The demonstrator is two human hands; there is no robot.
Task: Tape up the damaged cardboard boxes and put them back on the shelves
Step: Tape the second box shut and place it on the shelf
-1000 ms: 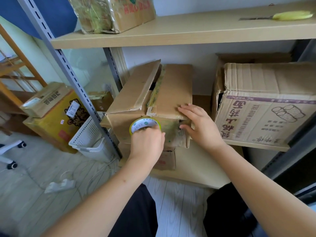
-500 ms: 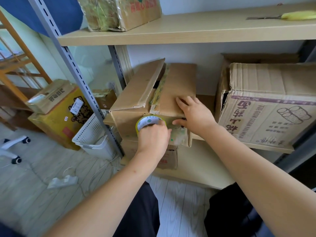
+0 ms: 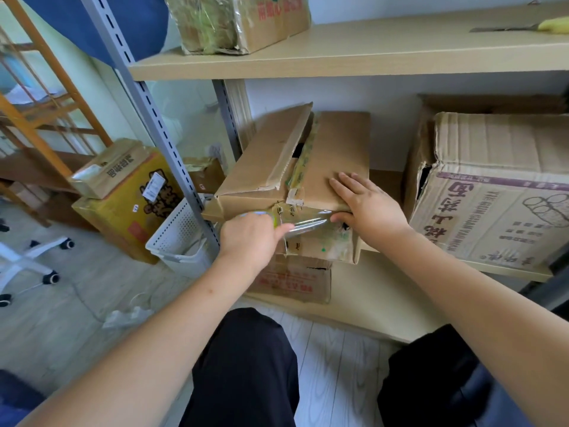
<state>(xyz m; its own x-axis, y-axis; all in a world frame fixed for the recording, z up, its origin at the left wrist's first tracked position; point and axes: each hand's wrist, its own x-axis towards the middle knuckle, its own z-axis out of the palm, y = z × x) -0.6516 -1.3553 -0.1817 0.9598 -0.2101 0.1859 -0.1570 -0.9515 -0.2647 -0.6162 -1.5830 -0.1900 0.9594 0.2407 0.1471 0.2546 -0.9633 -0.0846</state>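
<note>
A brown cardboard box (image 3: 338, 143) with a raised left flap sits on the middle shelf (image 3: 508, 271), its top seam gaping. My left hand (image 3: 249, 235) grips a roll of clear tape (image 3: 271, 217), mostly hidden behind the hand, at the box's front left corner. A strip of clear tape (image 3: 308, 225) stretches from the roll to the right across the box's front. My right hand (image 3: 366, 204) lies on the box's front top edge, fingers flat on the right flap, thumb pressing the tape's end on the front face.
A larger printed box (image 3: 498, 217) stands to the right on the same shelf. Another box (image 3: 243, 23) and a yellow-handled knife (image 3: 523, 26) lie on the upper shelf. Below sits a small box (image 3: 292, 282). A white basket (image 3: 181, 238) and yellow box (image 3: 123, 204) are on the floor at left.
My left hand pulled the roll to the left, drawing out a strip of tape across the box's front. My right hand stayed on the box's edge, holding the tape's end.
</note>
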